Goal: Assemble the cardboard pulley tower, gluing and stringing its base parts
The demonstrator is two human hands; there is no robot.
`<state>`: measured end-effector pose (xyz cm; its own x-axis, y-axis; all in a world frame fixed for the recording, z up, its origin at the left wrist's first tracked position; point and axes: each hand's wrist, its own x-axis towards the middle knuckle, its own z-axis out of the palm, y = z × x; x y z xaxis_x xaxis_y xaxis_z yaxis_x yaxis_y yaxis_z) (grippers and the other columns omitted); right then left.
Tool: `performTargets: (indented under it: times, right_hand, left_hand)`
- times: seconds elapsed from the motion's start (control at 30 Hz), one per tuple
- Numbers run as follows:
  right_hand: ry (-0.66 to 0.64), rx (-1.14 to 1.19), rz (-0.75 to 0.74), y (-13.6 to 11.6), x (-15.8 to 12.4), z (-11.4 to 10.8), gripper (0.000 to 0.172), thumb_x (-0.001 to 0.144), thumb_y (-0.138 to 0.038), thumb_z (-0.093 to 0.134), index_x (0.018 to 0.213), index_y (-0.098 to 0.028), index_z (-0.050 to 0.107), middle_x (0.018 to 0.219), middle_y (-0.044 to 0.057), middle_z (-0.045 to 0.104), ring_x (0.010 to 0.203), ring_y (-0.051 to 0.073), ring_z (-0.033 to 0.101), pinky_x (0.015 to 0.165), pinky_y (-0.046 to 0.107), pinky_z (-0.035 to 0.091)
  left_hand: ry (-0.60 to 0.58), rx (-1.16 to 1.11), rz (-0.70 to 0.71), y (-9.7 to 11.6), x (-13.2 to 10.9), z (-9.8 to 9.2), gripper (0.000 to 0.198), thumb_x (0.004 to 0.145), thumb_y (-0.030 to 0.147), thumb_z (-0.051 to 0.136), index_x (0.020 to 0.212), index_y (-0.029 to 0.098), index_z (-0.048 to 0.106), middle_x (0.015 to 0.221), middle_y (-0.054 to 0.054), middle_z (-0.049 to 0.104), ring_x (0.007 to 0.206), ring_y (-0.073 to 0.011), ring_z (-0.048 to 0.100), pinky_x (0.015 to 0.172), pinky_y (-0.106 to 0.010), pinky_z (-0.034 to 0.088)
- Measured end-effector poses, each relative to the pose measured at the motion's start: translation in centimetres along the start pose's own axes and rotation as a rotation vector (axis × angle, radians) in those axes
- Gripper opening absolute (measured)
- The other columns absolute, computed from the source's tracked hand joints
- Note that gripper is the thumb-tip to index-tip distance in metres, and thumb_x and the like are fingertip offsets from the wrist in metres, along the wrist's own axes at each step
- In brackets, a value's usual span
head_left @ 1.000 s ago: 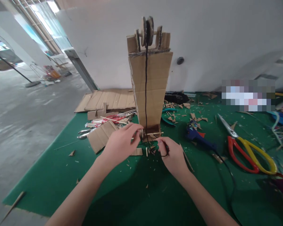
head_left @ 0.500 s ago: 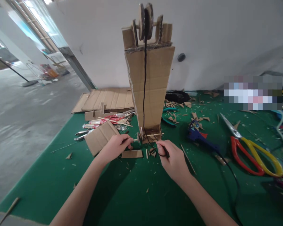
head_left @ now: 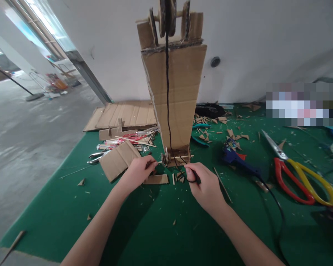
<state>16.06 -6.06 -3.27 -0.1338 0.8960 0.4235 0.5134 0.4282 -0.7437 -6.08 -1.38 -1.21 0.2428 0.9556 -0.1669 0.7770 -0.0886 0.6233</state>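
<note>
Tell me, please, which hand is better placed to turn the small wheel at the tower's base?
Probably the left hand: it pinches a short stick at the wheel, while the right hand holds the black string.

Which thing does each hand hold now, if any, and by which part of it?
The left hand pinches the small stick by its outer end; the right hand holds the black string by its lower part.

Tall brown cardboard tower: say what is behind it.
Behind the tall brown cardboard tower, flat brown cardboard sheets show at left, a low black heap at right, and a pale wall beyond; whatever the tower covers cannot be seen.
</note>
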Motion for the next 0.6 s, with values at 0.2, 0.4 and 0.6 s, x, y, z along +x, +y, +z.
performTargets:
  times: [0.2, 0.4, 0.6]
  right_hand:
    - [-0.013, -0.010, -0.010, -0.01, -0.06, 0.06, 0.017, 0.087, -0.017, 0.041, 0.095, -0.019, 0.056, 0.082, 0.005, 0.059, 0.071, 0.015, 0.057, 0.064, 0.028, 0.046]
    - [-0.012, 0.011, -0.065, 0.22, -0.13, 0.44, 0.020, 0.084, -0.011, 0.043, 0.097, -0.019, 0.056, 0.086, 0.005, 0.060, 0.076, 0.015, 0.058, 0.067, 0.027, 0.047]
    - [-0.011, 0.020, -0.074, 0.29, -0.18, 0.57, 0.022, 0.084, -0.010, 0.043, 0.099, -0.019, 0.055, 0.085, 0.004, 0.060, 0.074, 0.013, 0.058, 0.065, 0.026, 0.048]
  left_hand:
    - [0.080, 0.089, 0.028, 0.06, 0.32, 0.17, 0.024, 0.085, 0.037, 0.044, 0.076, 0.020, 0.057, 0.061, 0.000, 0.064, 0.050, -0.0133, 0.053, 0.051, -0.024, 0.035]
    - [0.109, 0.116, 0.016, 0.15, 0.35, 0.27, 0.024, 0.086, 0.037, 0.043, 0.080, 0.020, 0.059, 0.057, 0.001, 0.061, 0.048, -0.0137, 0.054, 0.052, -0.024, 0.036]
    - [0.142, 0.103, -0.006, -0.11, 0.57, 0.46, 0.023, 0.086, 0.036, 0.043, 0.083, 0.020, 0.058, 0.051, 0.003, 0.059, 0.047, -0.0137, 0.056, 0.053, -0.024, 0.038]
